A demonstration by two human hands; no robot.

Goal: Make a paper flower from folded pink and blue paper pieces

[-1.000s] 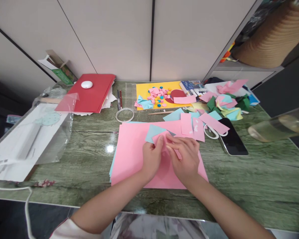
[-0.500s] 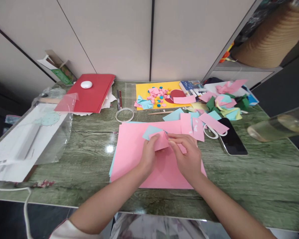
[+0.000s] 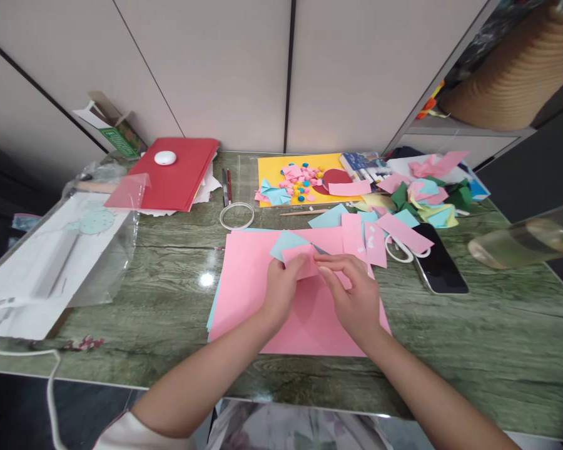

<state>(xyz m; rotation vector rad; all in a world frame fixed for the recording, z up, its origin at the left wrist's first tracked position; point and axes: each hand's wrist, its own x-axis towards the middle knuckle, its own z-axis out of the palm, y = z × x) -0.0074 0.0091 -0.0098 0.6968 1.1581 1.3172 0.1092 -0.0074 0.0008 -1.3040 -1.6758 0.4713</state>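
Both my hands meet over a large pink paper sheet (image 3: 248, 294) lying on the green marble table (image 3: 169, 294). My left hand (image 3: 279, 294) pinches a small folded pink paper piece (image 3: 301, 260) from the left. My right hand (image 3: 354, 290) pinches the same piece at its right edge, fingers curled. A light blue paper square (image 3: 286, 242) lies just behind the piece.
Pink and blue paper strips (image 3: 370, 240), a phone (image 3: 438, 265) and white scissors handles (image 3: 398, 250) lie to the right. Behind are a tape ring (image 3: 236, 215), pens (image 3: 226, 184), a yellow sheet with pom-poms (image 3: 300, 178), a red folder (image 3: 173, 172). A clear bottle (image 3: 525, 240) stands far right.
The small pink piece has been lifted and turned slightly, its flap now standing up between my fingertips. Both hands stayed over the pink sheet.
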